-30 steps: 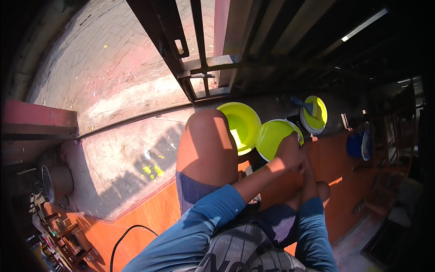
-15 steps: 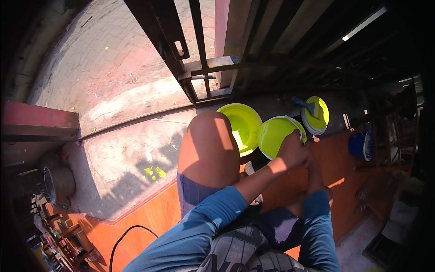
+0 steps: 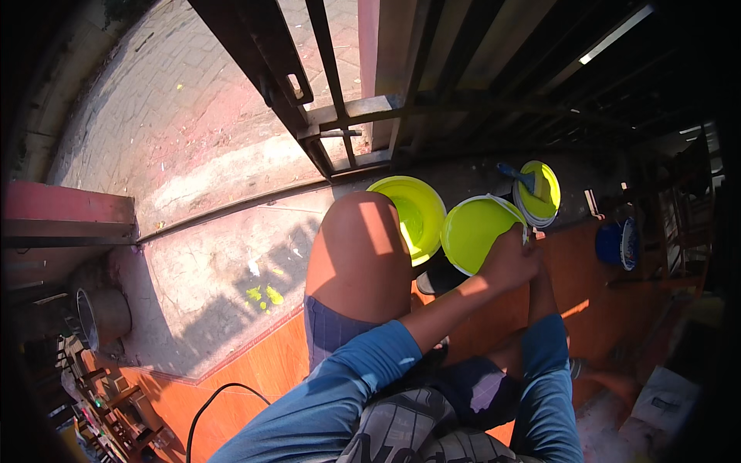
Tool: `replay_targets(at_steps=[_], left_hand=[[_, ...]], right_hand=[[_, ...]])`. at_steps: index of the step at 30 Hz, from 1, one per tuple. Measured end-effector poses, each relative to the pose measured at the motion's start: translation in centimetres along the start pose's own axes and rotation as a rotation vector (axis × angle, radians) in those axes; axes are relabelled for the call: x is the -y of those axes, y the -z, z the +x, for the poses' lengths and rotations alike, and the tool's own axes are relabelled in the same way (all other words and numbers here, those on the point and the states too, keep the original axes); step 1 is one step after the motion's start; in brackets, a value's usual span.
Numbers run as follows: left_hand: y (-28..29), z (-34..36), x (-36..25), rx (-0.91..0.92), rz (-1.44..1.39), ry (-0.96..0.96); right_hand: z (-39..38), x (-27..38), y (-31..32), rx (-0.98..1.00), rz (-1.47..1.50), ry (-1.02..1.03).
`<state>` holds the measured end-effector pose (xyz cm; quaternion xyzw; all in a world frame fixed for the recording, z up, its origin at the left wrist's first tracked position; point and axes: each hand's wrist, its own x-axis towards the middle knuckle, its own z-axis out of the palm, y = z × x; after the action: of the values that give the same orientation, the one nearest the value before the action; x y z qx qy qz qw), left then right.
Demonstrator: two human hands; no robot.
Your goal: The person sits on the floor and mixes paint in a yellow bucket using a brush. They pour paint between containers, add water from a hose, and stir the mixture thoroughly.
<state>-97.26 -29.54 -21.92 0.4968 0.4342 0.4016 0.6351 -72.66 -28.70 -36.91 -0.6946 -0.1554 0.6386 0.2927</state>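
Observation:
My left hand is closed at the near right rim of a round bucket holding lime-green paint. A thin white strip, perhaps its handle, runs along the rim to my fingers. My right hand meets the left one there, its fingers bent and mostly hidden. What either hand grips is too small to make out. Left of the bucket, partly behind my bare knee, stands a lime-green basin. Beyond them, a brush with a blue handle lies across a paint-covered pail.
A dark metal gate rises ahead. At the right is a blue bucket. Green paint splashes mark the concrete at left, near a metal pot. A black cable curves over the orange floor.
Both hands have shifted slightly right and toward me. The left hand covers less of the bucket's paint, and the white strip at the rim shows more plainly.

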Motion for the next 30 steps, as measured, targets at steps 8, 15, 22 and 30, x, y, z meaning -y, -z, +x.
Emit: replay_targets(at_steps=[8, 15, 22, 30], left_hand=[[-0.7, 0.7, 0.6, 0.073, -0.04, -0.131], [-1.2, 1.5, 0.9, 0.083, -0.083, -0.142], [-0.4, 1.5, 1.0, 0.007, -0.132, -0.105], [0.0, 2.0, 2.1, -0.071, -0.093, -0.072]], right_hand=[[0.6, 0.3, -0.3, -0.016, -0.007, -0.002], [1.4, 0.2, -0.8, -0.042, -0.016, -0.008], [2.7, 0.3, -1.2, -0.057, -0.027, -0.01], [4.6, 0.1, -1.4, -0.076, -0.037, -0.004]])
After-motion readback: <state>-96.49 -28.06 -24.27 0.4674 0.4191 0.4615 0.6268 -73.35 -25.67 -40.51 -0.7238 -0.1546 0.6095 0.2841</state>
